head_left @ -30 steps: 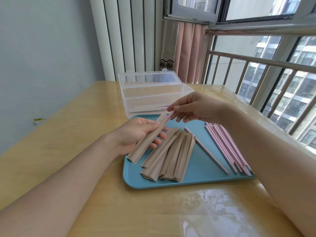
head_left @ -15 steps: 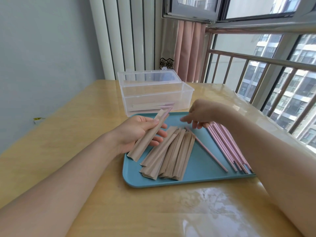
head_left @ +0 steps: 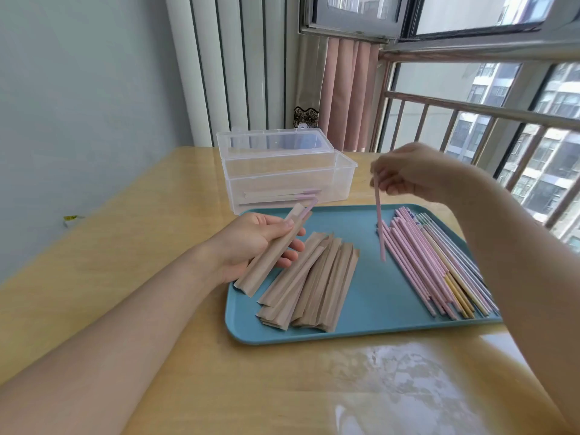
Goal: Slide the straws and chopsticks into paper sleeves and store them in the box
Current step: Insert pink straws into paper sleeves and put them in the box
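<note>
The right hand pinches a pink straw hanging straight down, while the sleeve, gripped in the left hand, opens far-right toward it.

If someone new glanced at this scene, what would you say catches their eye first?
Probably the right hand, raised above the blue tray with a single pink straw hanging from its grip. Next, the left hand holds a brown paper sleeve with a pink tip poking out, over the tray's left edge. Behind them stands an open clear plastic box with a few wrapped pieces inside.
</note>
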